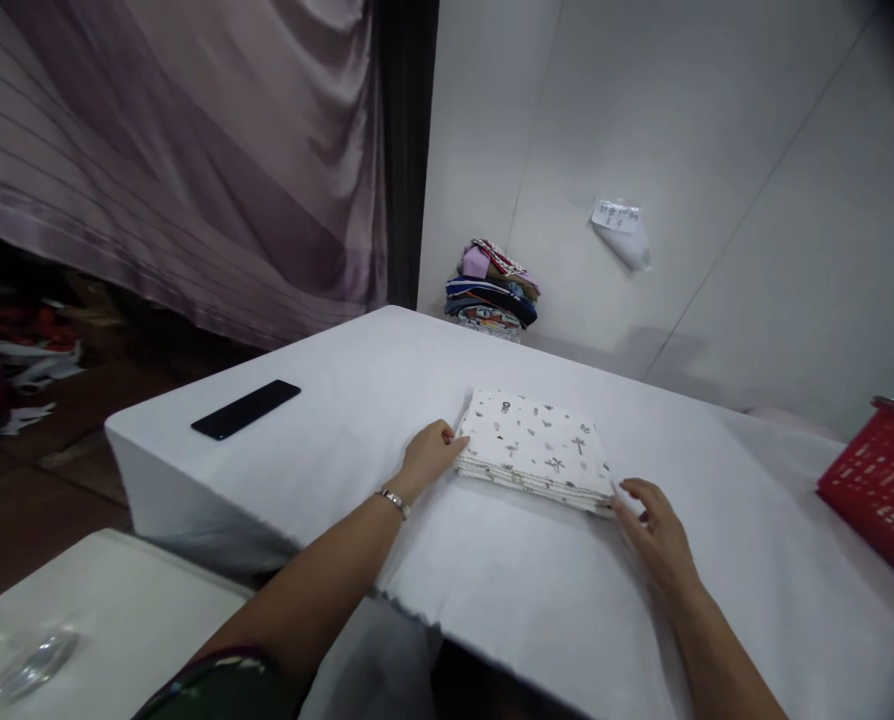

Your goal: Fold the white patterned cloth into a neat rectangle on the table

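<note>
A folded white cloth with small dark prints point(537, 445) lies flat on the white table point(492, 590). My left hand point(430, 453) rests at the cloth's left end, fingers bent and touching its edge. My right hand point(655, 528) sits at the cloth's near right corner, fingertips against the folded layers. Neither hand has lifted the cloth. A bracelet circles my left wrist.
A black phone point(245, 408) lies near the table's left edge. A pile of folded clothes point(492, 290) stands at the far edge by the wall. A red basket point(878, 485) is at the right. A second white surface point(109, 620) is at lower left.
</note>
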{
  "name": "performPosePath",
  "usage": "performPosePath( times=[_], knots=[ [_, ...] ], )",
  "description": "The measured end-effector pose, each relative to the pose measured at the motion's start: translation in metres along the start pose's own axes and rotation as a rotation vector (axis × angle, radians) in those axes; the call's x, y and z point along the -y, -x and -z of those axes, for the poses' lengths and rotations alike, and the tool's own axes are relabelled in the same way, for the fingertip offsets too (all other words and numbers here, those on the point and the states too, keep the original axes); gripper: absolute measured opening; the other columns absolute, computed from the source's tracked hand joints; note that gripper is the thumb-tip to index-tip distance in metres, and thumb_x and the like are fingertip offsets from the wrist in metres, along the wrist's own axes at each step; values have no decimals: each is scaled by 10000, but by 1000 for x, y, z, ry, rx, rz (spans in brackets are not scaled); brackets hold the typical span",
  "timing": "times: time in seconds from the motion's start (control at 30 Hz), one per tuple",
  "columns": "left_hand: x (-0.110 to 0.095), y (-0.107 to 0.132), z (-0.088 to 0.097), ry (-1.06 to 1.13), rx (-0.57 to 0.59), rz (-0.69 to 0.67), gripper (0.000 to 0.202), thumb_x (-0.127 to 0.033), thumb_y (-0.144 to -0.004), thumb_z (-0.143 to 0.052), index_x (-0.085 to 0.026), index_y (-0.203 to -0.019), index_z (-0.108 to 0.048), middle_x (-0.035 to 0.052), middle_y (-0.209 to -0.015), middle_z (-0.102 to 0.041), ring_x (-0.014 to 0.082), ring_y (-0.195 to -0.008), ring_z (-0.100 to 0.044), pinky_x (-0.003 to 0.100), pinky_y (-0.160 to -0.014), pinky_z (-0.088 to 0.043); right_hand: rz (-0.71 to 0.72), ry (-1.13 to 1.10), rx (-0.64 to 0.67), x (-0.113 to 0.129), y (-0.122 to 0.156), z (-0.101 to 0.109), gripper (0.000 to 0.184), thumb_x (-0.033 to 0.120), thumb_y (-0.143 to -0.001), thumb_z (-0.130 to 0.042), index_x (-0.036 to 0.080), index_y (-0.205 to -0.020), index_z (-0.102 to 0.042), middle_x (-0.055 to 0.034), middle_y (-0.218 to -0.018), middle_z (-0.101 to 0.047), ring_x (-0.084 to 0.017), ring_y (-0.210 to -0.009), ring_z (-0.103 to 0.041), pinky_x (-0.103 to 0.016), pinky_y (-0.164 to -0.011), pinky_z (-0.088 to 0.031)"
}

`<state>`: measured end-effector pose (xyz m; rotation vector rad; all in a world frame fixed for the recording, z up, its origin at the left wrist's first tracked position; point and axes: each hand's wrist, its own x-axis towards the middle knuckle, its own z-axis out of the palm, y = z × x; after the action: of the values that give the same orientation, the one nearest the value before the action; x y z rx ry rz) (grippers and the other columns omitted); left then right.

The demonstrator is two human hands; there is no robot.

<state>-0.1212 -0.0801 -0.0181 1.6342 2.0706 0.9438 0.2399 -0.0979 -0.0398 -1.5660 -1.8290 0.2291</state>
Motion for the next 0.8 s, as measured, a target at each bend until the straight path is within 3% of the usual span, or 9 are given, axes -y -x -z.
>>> performPosePath(
  times=[0.07, 0.17, 0.27, 0.63, 0.8],
  knots=[
    [1, 0, -1, 6, 43, 31, 312, -521, -738, -563, -212, -744, -521, -19, -705, -597, 134, -620, -522, 246, -543, -316, 129, -21, -42, 3, 0, -4, 445, 478, -810, -482, 234, -1176, -545, -73, -1329, -475, -241, -1154, -485, -369, -903, -448],
    [0, 2, -1, -10, 64, 7, 329, -540, -723, -564, -215, -732, -509, -25, -681, -595, 132, -596, -510, 246, -526, -295, 243, 6, 148, 7, 0, -12, 481, 445, -816, -497, 220, -1239, -533, -68, -1353, -468, -245, -1274, -382, -423, -1059, -324],
    [-2, 2, 0, -27, 80, 24, 256, -452, -729, -563, -212, -681, -491, -29, -653, -586, 126, -574, -493, 243, -515, -283, 216, 28, 271, 6, -2, -19, 462, 441, -827, -486, 203, -1214, -569, -70, -1318, -508, -242, -1272, -394, -436, -1079, -305],
    [5, -8, 4, 56, 68, 71, 147, -268, -739, -492, -204, -621, -552, -2, -647, -611, 137, -623, -516, 242, -530, -302, 112, -163, 186, 0, -1, -25, 430, 499, -826, -486, 205, -1091, -652, -73, -1250, -569, -238, -1244, -434, -453, -1071, -320],
    [6, -6, 3, 136, 3, 38, 249, -380, -798, -463, -205, -633, -526, -17, -626, -590, 123, -596, -504, 231, -528, -308, 87, -207, 166, 2, 1, -27, 430, 507, -805, -516, 198, -1067, -660, -86, -1240, -574, -245, -1237, -440, -463, -1077, -308]
  ],
)
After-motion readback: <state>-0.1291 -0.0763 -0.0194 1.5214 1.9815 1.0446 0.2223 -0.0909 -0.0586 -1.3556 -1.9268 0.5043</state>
